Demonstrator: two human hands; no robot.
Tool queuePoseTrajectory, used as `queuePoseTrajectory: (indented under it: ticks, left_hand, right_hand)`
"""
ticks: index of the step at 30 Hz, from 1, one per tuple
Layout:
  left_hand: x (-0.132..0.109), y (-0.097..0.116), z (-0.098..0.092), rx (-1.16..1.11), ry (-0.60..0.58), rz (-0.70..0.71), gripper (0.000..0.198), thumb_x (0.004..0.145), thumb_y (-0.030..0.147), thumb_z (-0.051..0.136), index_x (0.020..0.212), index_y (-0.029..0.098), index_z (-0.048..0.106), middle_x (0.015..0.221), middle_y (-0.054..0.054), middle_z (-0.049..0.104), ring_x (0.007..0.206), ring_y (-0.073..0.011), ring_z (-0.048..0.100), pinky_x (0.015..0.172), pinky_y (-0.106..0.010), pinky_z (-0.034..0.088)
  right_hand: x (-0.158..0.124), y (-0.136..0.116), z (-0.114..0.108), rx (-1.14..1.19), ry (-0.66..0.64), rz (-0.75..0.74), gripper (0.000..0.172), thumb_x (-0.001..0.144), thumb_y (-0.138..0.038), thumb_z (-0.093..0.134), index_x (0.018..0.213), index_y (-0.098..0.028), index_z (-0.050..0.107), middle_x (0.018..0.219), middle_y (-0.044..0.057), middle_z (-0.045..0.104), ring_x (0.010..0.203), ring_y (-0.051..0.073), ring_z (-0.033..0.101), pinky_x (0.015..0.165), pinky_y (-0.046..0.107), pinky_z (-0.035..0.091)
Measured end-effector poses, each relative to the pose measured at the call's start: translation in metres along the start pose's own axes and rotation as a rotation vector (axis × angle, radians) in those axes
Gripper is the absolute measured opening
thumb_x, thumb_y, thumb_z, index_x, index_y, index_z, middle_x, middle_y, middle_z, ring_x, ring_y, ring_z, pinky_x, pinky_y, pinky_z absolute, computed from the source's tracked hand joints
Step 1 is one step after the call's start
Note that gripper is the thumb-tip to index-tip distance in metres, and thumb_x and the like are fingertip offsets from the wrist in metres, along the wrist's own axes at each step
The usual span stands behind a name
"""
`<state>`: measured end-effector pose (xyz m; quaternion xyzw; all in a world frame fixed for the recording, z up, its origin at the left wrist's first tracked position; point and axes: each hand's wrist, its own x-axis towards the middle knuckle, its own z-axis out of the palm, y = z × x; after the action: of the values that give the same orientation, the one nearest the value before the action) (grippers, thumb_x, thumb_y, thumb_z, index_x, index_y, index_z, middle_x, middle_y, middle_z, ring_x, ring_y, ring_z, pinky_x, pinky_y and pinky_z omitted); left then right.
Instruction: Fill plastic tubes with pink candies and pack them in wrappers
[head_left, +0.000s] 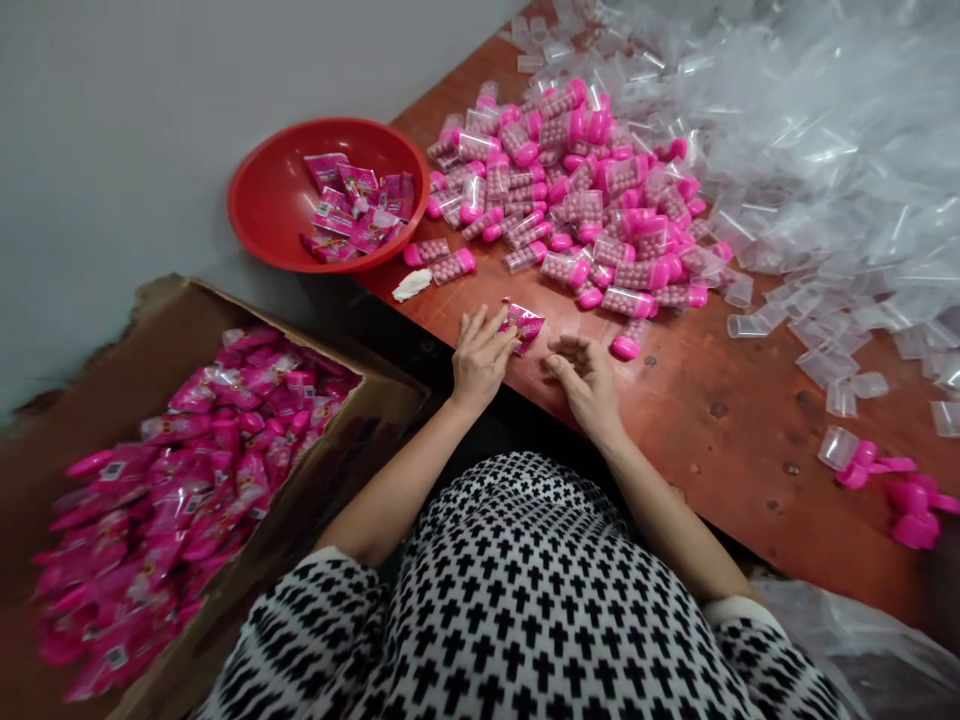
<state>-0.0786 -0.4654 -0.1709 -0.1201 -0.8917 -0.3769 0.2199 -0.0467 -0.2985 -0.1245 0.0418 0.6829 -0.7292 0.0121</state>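
A small glossy pink packet (pixel 527 326) lies at the near edge of the table, under the fingers of my left hand (pixel 480 362). These fingers hold it at its left side, laid over the top; the thumb is hidden. To the right of the packet and apart from it, my right hand (pixel 587 382) rests by the table edge. Its fingers are loosely curved, thumb apart, with nothing visible between them. Just beyond my right hand is a clear tube with a pink cap (pixel 628 342). A heap of similar tubes (pixel 577 190), filled with small pink balls, lies farther back.
A red bowl (pixel 259 190) with several pink packets sits at the table's left corner, near a crumpled white scrap (pixel 412 286). Empty clear tubes (pixel 825 200) pile up at right. Pink plastic parts (pixel 915 510) lie far right. An open carton (pixel 390 390) of filled pink packets stands lower left.
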Motion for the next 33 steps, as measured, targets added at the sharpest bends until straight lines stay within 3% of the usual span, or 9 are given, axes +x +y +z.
queuePoseTrajectory:
  ticks: [4,8,11,13,17,20,24,29,33]
  left_hand:
    - [-0.004,0.032,-0.009,-0.25,0.006,0.013,0.025,0.092,0.034,0.062,0.111,0.024,0.074,0.13,-0.009,0.067,0.133,-0.0277,0.053,0.117,-0.052,0.034]
    - [-0.005,0.052,-0.023,-0.676,-0.156,-0.453,0.044,0.082,0.048,0.071,0.115,0.018,0.073,0.115,-0.01,0.074,0.105,-0.0261,0.07,0.098,-0.043,0.054]
    - [-0.002,0.057,-0.026,-0.949,-0.393,-0.762,0.043,0.07,0.052,0.079,0.088,0.013,0.079,0.083,-0.007,0.076,0.077,-0.0202,0.072,0.078,-0.034,0.061]
    - [0.0,0.06,-0.024,-1.036,-0.456,-0.866,0.04,0.059,0.047,0.087,0.076,0.013,0.078,0.075,-0.006,0.074,0.07,-0.0165,0.07,0.07,-0.028,0.061]
    - [0.001,0.068,-0.02,-1.067,-0.382,-0.996,0.038,0.049,0.04,0.092,0.067,0.011,0.077,0.066,-0.006,0.072,0.06,-0.0133,0.067,0.061,-0.023,0.058]
    - [0.001,0.073,-0.021,-1.091,-0.295,-1.069,0.037,0.045,0.036,0.093,0.064,0.01,0.075,0.062,-0.006,0.071,0.056,-0.0124,0.065,0.057,-0.022,0.057]
    - [0.003,0.076,-0.023,-1.157,-0.206,-1.176,0.029,0.048,0.026,0.093,0.061,0.01,0.072,0.059,-0.005,0.07,0.051,-0.0116,0.063,0.051,-0.021,0.055]
    - [0.007,0.076,-0.021,-1.294,-0.098,-1.259,0.02,0.065,0.017,0.085,0.062,0.009,0.067,0.057,-0.002,0.067,0.05,-0.0098,0.062,0.049,-0.02,0.053]
    - [0.011,0.078,-0.017,-1.455,0.058,-1.337,0.014,0.075,0.015,0.079,0.071,0.011,0.067,0.062,0.0,0.068,0.053,-0.0088,0.064,0.053,-0.019,0.055]
  right_hand:
    - [0.015,0.0,0.004,0.191,0.007,0.011,0.049,0.072,-0.039,0.079,0.108,-0.024,0.05,0.087,-0.003,0.067,0.075,0.011,0.064,0.067,0.024,0.055]
    - [0.014,-0.003,-0.008,0.192,-0.073,0.058,0.047,0.072,-0.036,0.077,0.107,-0.023,0.049,0.068,-0.009,0.06,0.056,0.008,0.056,0.055,0.02,0.047]
    - [0.008,-0.003,-0.02,0.101,-0.176,0.111,0.048,0.071,-0.034,0.077,0.11,-0.023,0.05,0.066,-0.01,0.059,0.053,0.008,0.052,0.052,0.019,0.043]
    - [0.007,-0.004,-0.029,-0.01,-0.211,0.095,0.045,0.073,-0.036,0.075,0.109,-0.021,0.054,0.069,-0.007,0.06,0.054,0.009,0.052,0.052,0.021,0.043]
    - [0.018,-0.017,-0.064,-0.589,-0.165,-0.199,0.02,0.09,-0.027,0.055,0.105,-0.018,0.065,0.089,0.005,0.069,0.079,0.018,0.062,0.072,0.031,0.05]
    - [0.033,-0.035,-0.097,-1.231,-0.141,-0.404,0.036,0.091,-0.009,0.043,0.117,-0.016,0.066,0.127,0.016,0.063,0.113,0.028,0.055,0.093,0.043,0.045]
    - [0.048,-0.047,-0.122,-1.693,-0.257,-0.414,0.039,0.094,-0.012,0.044,0.128,-0.02,0.063,0.145,0.016,0.05,0.124,0.033,0.045,0.093,0.046,0.042]
    - [0.047,-0.039,-0.129,-1.687,-0.222,-0.515,0.032,0.095,-0.018,0.046,0.122,-0.018,0.063,0.14,0.015,0.055,0.123,0.032,0.047,0.094,0.046,0.04]
    - [0.019,-0.035,-0.11,-1.227,0.033,-0.4,0.028,0.1,-0.034,0.04,0.106,-0.017,0.062,0.102,0.012,0.072,0.089,0.024,0.065,0.078,0.038,0.049]
